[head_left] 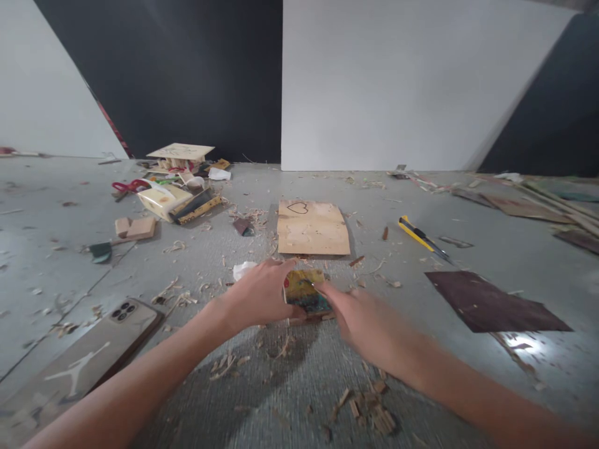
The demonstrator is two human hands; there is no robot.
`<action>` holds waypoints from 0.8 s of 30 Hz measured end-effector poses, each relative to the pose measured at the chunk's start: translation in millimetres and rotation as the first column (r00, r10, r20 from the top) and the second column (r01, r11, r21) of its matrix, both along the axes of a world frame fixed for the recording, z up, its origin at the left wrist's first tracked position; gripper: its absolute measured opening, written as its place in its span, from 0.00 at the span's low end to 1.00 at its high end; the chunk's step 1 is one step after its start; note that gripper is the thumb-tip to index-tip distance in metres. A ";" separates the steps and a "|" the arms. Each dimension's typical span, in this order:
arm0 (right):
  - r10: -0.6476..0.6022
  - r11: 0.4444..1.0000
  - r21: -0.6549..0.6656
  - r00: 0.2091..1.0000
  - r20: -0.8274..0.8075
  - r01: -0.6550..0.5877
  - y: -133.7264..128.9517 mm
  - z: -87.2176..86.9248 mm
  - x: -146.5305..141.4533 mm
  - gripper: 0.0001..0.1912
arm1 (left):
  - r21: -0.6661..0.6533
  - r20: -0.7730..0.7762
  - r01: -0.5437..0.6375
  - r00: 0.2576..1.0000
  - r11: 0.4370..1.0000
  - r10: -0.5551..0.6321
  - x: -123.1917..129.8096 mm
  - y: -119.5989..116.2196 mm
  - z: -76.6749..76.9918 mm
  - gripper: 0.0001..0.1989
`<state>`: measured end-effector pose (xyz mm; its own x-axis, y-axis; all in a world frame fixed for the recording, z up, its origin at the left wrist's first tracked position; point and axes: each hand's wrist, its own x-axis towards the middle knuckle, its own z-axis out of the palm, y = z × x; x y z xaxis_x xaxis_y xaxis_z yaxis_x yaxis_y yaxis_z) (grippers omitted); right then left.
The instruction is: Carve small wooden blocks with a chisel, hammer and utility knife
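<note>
A small painted piece (pixel 306 289), yellow above and dark blue-green below, sits between my hands on the floor. My left hand (pixel 264 293) grips its left side, thumb at the near edge and fingers at the far edge. From the right, my right hand (pixel 358 308) is closed, index finger pressed forward over the piece. A thin dark tip shows at that fingertip; what it belongs to is hidden. Reddish-brown wood (pixel 311 319) shows along the near edge. Just beyond lies a thin, slightly curved wooden sheet (pixel 313 231) with a heart outline drawn on it.
A yellow utility knife (pixel 418 236) and brown sandpaper (pixel 491 302) lie to the right. A phone (pixel 88 355) is at the left. Red-handled scissors (pixel 128 186), a pale box (pixel 163 199) and wood blocks (pixel 135 228) lie farther back. Wood chips (pixel 369 411) litter the floor.
</note>
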<state>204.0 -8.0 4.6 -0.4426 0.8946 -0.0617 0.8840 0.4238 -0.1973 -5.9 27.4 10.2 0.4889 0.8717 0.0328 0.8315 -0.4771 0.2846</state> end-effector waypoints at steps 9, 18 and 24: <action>0.010 0.999 0.028 0.971 0.241 -0.017 -4.5 4.4 -10.8 0.29 | 0.008 -0.001 0.040 0.999 0.999 -0.040 0.4 -1.3 0.8 0.35; -0.023 0.998 0.070 0.964 0.266 0.004 -4.8 -3.4 -19.1 0.34 | 0.038 -0.007 0.017 1.000 0.999 -0.016 2.5 -3.4 -1.3 0.38; -0.035 0.996 0.086 0.983 0.182 0.020 3.8 -3.4 -14.5 0.27 | 0.016 -0.024 -0.058 0.998 0.998 0.059 6.8 -7.1 -1.2 0.40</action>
<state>189.5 -4.2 1.3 -0.4058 0.9117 -0.0644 0.9135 0.4069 0.0042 0.9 20.3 9.0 0.4379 0.8983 0.0348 0.8646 -0.4315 0.2576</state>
